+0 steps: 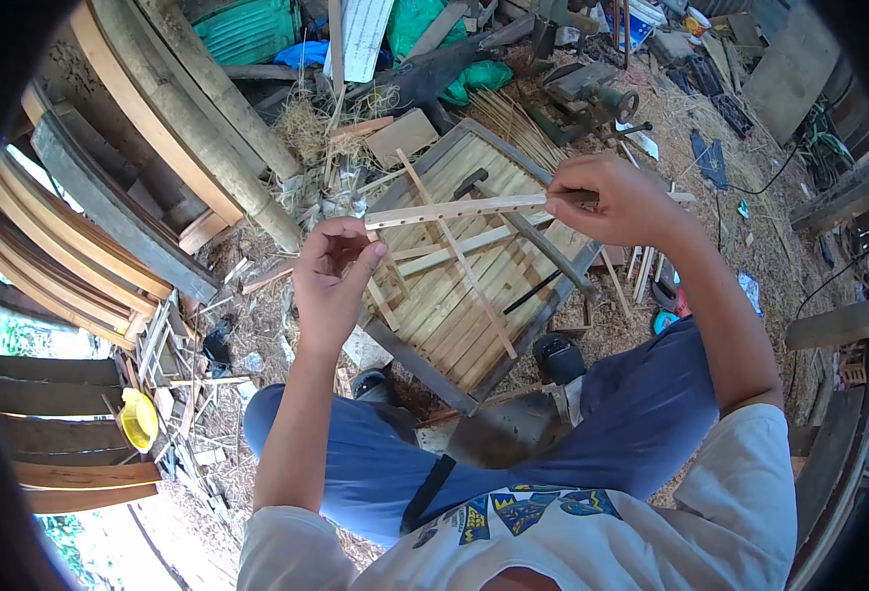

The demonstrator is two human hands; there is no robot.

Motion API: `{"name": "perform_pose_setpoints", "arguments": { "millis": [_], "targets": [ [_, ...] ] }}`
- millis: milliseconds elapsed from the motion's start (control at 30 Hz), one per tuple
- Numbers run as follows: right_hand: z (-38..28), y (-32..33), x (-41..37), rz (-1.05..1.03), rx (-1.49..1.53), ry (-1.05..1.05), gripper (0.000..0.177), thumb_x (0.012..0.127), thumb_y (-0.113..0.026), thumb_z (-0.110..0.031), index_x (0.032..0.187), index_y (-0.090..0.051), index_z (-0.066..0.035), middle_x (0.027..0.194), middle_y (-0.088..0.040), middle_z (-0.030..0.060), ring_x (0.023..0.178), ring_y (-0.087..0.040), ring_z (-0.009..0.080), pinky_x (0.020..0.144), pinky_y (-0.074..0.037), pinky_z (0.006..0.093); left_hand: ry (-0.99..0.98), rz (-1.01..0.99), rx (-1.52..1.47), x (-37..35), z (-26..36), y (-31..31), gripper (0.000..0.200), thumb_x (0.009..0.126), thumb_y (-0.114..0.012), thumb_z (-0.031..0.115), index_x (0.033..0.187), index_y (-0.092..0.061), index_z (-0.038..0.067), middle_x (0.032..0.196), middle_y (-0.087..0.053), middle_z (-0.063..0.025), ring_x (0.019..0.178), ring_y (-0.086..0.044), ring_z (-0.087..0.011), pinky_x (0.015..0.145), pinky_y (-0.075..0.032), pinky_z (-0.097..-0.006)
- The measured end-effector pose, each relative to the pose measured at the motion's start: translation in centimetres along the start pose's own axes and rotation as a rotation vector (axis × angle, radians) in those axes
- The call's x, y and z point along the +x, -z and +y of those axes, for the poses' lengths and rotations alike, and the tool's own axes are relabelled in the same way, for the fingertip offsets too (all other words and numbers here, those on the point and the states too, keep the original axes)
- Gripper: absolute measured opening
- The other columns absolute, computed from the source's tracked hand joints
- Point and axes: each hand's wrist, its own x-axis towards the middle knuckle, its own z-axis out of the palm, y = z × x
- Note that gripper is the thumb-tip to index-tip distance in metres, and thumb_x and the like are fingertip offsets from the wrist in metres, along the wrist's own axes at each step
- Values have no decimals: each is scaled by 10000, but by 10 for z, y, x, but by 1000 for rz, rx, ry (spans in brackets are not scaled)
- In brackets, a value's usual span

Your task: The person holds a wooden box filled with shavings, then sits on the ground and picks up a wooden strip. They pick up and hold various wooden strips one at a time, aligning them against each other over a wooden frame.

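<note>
Holding up a thin, pale wood strip [454, 211] lengthwise, with a row of small dark holes along it. Left hand [332, 271] pinches one end between thumb and fingers, right hand [607, 200] grips it nearer the other, so it's basically hanging over the slatted wooden table [444, 340], just clear of the hammer [471, 182].

Matt, pale wood strip [454, 211]; rough wood tabletop [474, 295].

Left hand [334, 271]: raised palm-up, thumb and fingers pinched
Right hand [607, 200]: lifted higher, fingers curled in a grip
Forearms: left near upright, right angled inward from a bent elbow
</note>
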Motion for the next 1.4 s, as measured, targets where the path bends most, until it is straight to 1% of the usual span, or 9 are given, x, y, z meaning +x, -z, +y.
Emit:
{"name": "perform_pose_setpoints", "arguments": {
  "millis": [400,633,700,900,1000,1100,1200,1300,1400],
  "targets": [
    [1,-1,2,-2,14,23,182,972,-691,-157,917,-712,14,786,-636,114,701,-611,272,600,-464,393,18,9,19,0,4,0,338,884,-811,-49,1164,-638,28,1025,-639,-13,934,-645,-94,855,-546,-254],
    [2,-2,1,18,14,37,178,967,-701,-161,914,-711,9,787,-634,117,704,-611,282,606,-464,404,6,25,28,1,-1,-2,334,870,-837,-27,1138,-644,28,1005,-598,9,895,-600,-80,833,-531,-249],
    [0,-1,1,38,-19,49,202,964,-710,-181,877,-703,1,738,-611,100,658,-610,267,597,-477,394,6,25,67,0,4,-3,319,877,-832,-27,1122,-635,30,1009,-597,10,888,-590,-79,827,-530,-250],
    [1,-2,1,70,-4,87,212,962,-716,-189,859,-703,-4,718,-602,88,638,-611,258,598,-487,388,-44,68,-127,3,-2,-17,233,990,-677,-59,1094,-500,51,1019,-639,-47,944,-646,-103,837,-537,-274],
    [1,-3,1,70,-9,95,213,962,-715,-189,860,-703,-3,718,-602,87,641,-613,263,601,-486,392,87,-27,-99,1,-3,-10,215,1031,-611,-49,1103,-439,58,1078,-650,-98,959,-674,-137,828,-539,-285],
    [-5,0,2,28,7,43,185,954,-713,-164,885,-703,7,772,-630,116,702,-625,300,634,-487,411,31,-51,-113,1,-10,-13,225,1055,-584,-23,1120,-389,67,1076,-623,-97,888,-675,-156,794,-538,-283],
    [-6,1,2,6,0,24,172,951,-713,-151,901,-702,14,799,-643,130,730,-628,317,647,-484,420,110,-30,-60,-4,-9,-16,263,1056,-565,3,1177,-355,106,1082,-545,-75,933,-622,-146,882,-521,-309],
    [-5,0,2,11,-4,35,172,953,-709,-149,907,-699,16,800,-640,129,729,-624,313,647,-482,416,230,-1,-343,-6,-3,-18,273,1035,-495,55,1229,-327,148,1105,-454,-59,1031,-538,-140,1021,-466,-348],
    [-2,-1,2,20,8,47,171,956,-706,-148,915,-697,18,802,-638,126,730,-621,306,649,-481,412,132,-77,-563,-7,-12,-15,309,978,-434,94,1255,-324,172,1171,-400,-57,1109,-465,-138,1106,-398,-354]
  ]
}}
